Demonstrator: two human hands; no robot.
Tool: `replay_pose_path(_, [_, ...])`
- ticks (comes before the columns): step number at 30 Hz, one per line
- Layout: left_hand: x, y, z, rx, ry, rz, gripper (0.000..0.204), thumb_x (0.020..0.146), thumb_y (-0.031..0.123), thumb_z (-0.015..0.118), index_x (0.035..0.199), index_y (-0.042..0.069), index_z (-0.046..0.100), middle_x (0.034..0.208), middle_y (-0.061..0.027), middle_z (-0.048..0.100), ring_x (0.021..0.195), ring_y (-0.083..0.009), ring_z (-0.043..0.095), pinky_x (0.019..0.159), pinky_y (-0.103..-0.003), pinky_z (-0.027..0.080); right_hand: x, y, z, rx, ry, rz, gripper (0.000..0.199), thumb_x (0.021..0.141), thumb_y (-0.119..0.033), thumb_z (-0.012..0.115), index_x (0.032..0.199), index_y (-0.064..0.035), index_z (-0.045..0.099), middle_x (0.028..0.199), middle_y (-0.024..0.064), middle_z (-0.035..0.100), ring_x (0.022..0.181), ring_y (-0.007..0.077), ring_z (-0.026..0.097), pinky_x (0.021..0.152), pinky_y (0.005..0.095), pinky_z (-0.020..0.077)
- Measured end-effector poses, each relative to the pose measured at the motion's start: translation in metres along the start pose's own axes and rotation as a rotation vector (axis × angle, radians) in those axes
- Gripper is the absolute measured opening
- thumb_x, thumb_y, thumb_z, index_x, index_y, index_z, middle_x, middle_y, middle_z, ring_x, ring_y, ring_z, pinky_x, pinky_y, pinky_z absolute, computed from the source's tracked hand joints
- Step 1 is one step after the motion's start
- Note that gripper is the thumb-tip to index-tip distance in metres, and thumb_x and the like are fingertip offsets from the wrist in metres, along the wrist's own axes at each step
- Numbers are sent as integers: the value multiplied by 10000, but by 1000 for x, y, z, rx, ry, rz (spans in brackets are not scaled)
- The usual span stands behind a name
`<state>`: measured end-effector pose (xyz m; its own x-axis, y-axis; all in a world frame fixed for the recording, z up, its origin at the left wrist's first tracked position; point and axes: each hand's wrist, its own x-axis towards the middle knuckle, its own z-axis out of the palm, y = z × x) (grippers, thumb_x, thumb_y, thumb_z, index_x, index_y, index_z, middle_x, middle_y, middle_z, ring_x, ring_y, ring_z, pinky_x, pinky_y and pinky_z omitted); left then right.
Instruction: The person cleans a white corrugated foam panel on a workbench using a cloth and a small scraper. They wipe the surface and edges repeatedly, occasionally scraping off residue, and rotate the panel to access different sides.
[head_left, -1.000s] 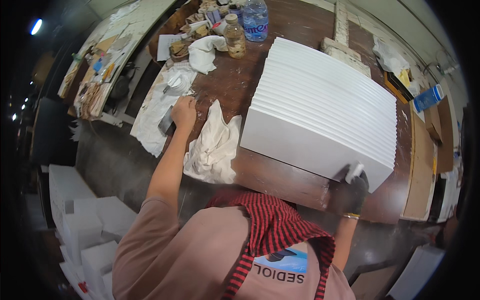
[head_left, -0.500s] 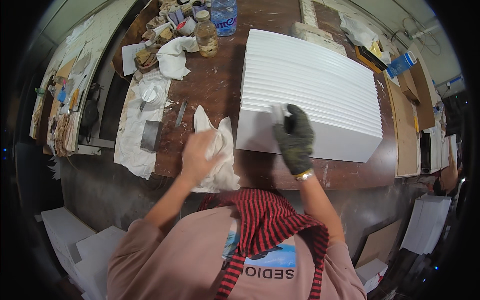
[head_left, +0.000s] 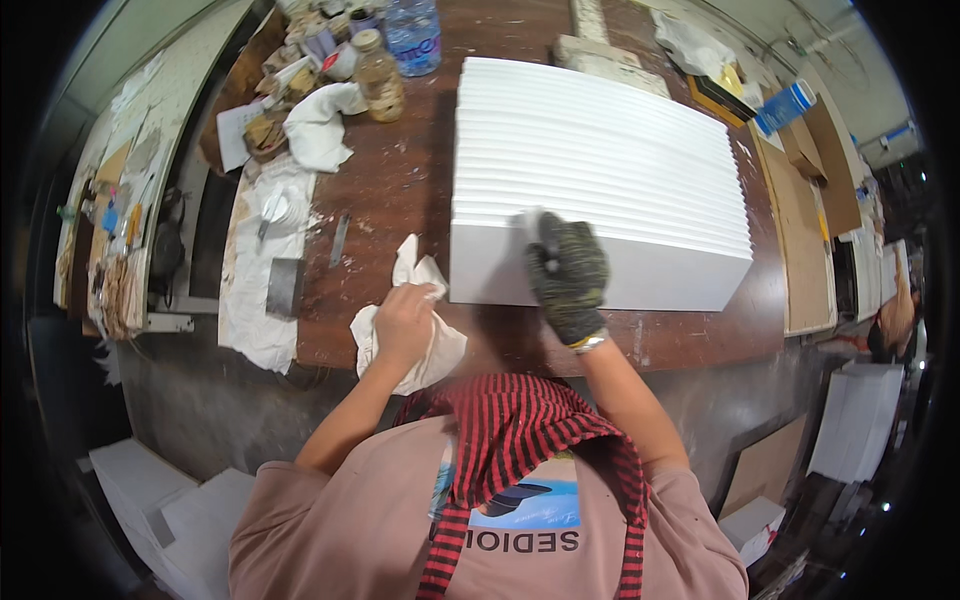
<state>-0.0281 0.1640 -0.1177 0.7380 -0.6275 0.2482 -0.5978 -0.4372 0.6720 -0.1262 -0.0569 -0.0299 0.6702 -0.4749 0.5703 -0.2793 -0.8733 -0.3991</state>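
My left hand (head_left: 405,325), bare, presses closed on a cream-white cloth rag (head_left: 440,350) near the front edge of the brown table. Parts of the rag spread out on both sides of the fingers. My right hand (head_left: 570,275) wears a dark knitted glove and is closed over the near-left part of a stack of white panels (head_left: 600,150). A small white piece (head_left: 533,222) pokes out past its thumb; the glove hides most of it, so its kind is unclear. The panels lie in steps, with their long edges showing as ridges and a broad flat face nearest me.
Left of the rag lie a thin metal blade (head_left: 340,240), a dark rectangular block (head_left: 285,287) and crumpled white paper (head_left: 262,325). A glass jar (head_left: 378,85), a water bottle (head_left: 412,40) and cluttered rags stand at the far left. A blue canister (head_left: 785,107) sits far right.
My left hand has closed on the rag, which is now bunched under it. The right hand stays over the panels' near face. The whole view has shifted slightly.
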Motion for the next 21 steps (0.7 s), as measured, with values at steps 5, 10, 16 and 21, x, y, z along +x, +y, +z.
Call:
replay_pose_path(5, [29,1,24,-190,123,46,243,890,46,634,1124,-18,616,996,-208,603,918,-425,610,781,-485,489,-10,-1,26,62,-116,-83,402,802,-159,697,1198,-115,647,896,103,634,833,303,623,702,452,512])
replay_pose_path(10, [28,-2,49,45,108,112,323,935,111,577,1206,-49,505,1071,-259,545,917,-479,572,772,-516,477,-22,85,-24,52,71,-50,376,811,-139,714,1182,-107,663,905,107,678,818,315,650,743,450,536])
replay_pose_path(16, [24,-7,52,64,117,106,325,923,74,573,1211,-59,502,1028,-262,549,896,-477,578,757,-516,479,-41,210,-105,-376,155,75,369,824,-116,719,1191,-77,695,1002,137,705,886,329,653,825,450,533])
replay_pose_path(21, [26,-5,53,100,146,154,326,919,53,558,1216,-64,495,1000,-255,540,871,-466,570,742,-501,465,-59,331,-164,-367,180,498,380,859,-185,691,1216,-55,678,1073,171,686,967,363,629,906,478,501])
